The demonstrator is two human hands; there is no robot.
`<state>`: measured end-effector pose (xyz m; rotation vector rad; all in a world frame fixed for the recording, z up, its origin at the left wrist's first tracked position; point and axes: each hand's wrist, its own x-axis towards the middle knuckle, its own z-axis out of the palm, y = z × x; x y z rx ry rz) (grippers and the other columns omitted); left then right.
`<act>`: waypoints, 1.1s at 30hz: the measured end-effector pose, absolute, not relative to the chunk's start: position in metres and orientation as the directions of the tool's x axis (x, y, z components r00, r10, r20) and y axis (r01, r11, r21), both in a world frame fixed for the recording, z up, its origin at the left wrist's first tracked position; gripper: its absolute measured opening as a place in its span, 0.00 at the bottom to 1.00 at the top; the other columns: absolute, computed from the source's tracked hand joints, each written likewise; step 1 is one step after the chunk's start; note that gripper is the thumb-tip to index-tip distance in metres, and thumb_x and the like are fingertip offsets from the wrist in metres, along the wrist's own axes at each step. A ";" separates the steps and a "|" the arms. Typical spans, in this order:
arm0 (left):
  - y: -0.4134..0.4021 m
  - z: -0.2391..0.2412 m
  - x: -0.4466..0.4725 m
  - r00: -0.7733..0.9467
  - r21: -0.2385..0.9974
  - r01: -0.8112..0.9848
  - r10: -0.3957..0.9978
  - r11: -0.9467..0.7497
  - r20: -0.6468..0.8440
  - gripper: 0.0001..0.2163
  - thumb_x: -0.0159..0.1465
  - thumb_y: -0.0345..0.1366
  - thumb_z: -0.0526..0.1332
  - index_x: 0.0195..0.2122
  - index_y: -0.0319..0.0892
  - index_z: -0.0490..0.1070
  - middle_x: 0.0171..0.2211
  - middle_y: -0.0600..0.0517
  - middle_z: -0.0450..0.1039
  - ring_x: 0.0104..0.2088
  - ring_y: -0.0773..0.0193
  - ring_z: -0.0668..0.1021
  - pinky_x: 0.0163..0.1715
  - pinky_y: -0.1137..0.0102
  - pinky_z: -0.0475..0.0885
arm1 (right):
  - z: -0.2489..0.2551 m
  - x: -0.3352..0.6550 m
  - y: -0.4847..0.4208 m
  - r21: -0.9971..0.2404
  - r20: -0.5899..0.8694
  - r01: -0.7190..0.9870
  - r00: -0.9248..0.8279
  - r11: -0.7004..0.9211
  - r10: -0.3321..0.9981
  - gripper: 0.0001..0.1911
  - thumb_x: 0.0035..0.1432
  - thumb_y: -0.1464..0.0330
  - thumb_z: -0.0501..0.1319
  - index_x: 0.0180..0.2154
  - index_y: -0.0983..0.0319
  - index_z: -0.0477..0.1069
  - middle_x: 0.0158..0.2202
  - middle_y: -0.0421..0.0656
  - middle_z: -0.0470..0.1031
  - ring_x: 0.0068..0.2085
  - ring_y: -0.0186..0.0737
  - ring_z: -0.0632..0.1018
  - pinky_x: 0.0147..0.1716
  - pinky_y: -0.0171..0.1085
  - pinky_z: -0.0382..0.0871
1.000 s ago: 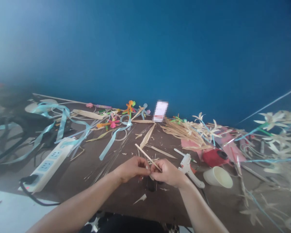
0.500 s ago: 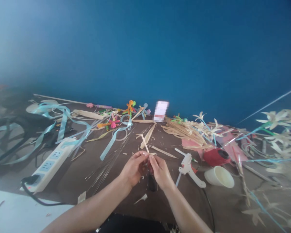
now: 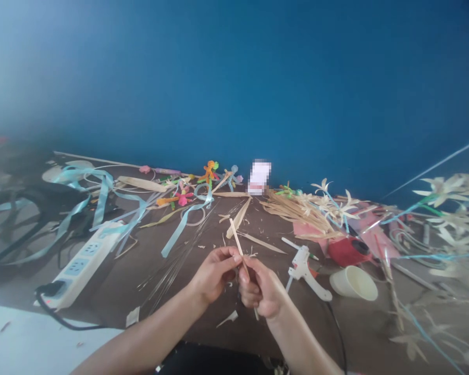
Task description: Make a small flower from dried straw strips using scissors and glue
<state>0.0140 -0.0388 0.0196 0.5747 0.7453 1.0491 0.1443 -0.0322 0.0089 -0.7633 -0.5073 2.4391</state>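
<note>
A thin pale stick slants between my two hands, its tip pointing away from me and its lower end showing beneath my right hand. My left hand pinches the stick between thumb and forefinger. My right hand is closed around it just below, fingers curled and thumb pointing up. The two hands meet at the fingertips. Beyond the tip lies a dry, husk-like leaf strip on the dark brown table. Small pale scraps are scattered under the hands.
On the right lie a white glue gun, a pale cup on its side, a red object and husk-like flowers. Dry leaf strips are piled behind. Leftward are a power strip, blue ribbon and thin wires.
My right hand has turned and curled its fingers around the stick, moving slightly toward me. The dark object below my hands is out of sight. The stick's lower end now shows.
</note>
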 end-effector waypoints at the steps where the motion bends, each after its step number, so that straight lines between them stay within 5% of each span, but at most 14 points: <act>1: -0.039 0.019 0.014 0.298 0.718 -0.567 0.913 0.403 -0.278 0.07 0.54 0.35 0.62 0.23 0.38 0.66 0.16 0.52 0.70 0.17 0.71 0.69 0.18 0.76 0.54 | 0.010 0.145 -0.032 -0.459 -0.385 -0.371 -0.736 -0.807 0.557 0.22 0.54 0.55 0.52 0.16 0.62 0.61 0.06 0.29 0.48 0.09 0.23 0.45 0.07 0.26 0.39; 10: -0.039 0.020 0.011 0.287 0.593 -0.663 0.887 0.457 -0.362 0.07 0.49 0.31 0.66 0.22 0.37 0.67 0.22 0.55 0.67 0.21 0.75 0.67 0.16 0.79 0.54 | 0.020 0.164 -0.030 -0.485 -0.314 -0.373 -0.769 -0.791 0.556 0.21 0.54 0.54 0.52 0.18 0.60 0.58 0.08 0.28 0.48 0.10 0.24 0.43 0.07 0.26 0.39; 15: -0.035 0.012 -0.004 0.150 0.611 -0.642 0.857 0.464 -0.492 0.06 0.49 0.32 0.66 0.25 0.39 0.69 0.21 0.55 0.68 0.23 0.73 0.70 0.15 0.81 0.55 | 0.037 0.194 -0.017 -0.708 -0.288 -0.561 -0.325 -0.429 0.901 0.20 0.53 0.53 0.53 0.19 0.60 0.59 0.11 0.29 0.46 0.12 0.25 0.45 0.09 0.27 0.41; 17: -0.034 0.014 -0.004 0.182 0.622 -0.597 0.840 0.507 -0.511 0.06 0.49 0.32 0.66 0.24 0.39 0.68 0.20 0.55 0.68 0.22 0.73 0.71 0.15 0.80 0.56 | 0.037 0.190 -0.016 -0.814 -0.270 -0.442 -0.288 -0.377 0.919 0.13 0.49 0.57 0.59 0.29 0.61 0.66 0.13 0.29 0.51 0.13 0.23 0.47 0.10 0.26 0.40; 20: -0.032 0.020 0.001 0.233 0.644 -0.539 0.831 0.543 -0.505 0.07 0.48 0.33 0.66 0.24 0.38 0.68 0.19 0.56 0.67 0.19 0.74 0.69 0.14 0.79 0.57 | 0.030 0.172 -0.018 -0.887 -0.284 -0.261 -0.341 -0.381 0.896 0.17 0.47 0.63 0.64 0.39 0.62 0.65 0.17 0.29 0.55 0.14 0.21 0.49 0.10 0.25 0.40; 25: -0.029 0.022 0.004 0.237 0.666 -0.519 0.839 0.536 -0.490 0.07 0.49 0.33 0.66 0.26 0.39 0.69 0.19 0.56 0.68 0.20 0.74 0.70 0.14 0.80 0.58 | 0.012 0.152 -0.020 -0.902 -0.295 -0.239 -0.268 -0.360 0.917 0.11 0.47 0.64 0.63 0.25 0.63 0.64 0.13 0.28 0.52 0.13 0.21 0.50 0.10 0.26 0.40; 33: -0.024 0.009 0.013 0.167 0.577 -0.662 0.845 0.478 -0.508 0.09 0.48 0.31 0.67 0.30 0.39 0.71 0.22 0.56 0.71 0.22 0.75 0.72 0.14 0.82 0.60 | -0.007 0.140 -0.021 -0.825 -0.329 -0.431 -0.161 -0.366 0.930 0.15 0.44 0.60 0.65 0.26 0.62 0.63 0.15 0.29 0.55 0.13 0.21 0.50 0.10 0.26 0.41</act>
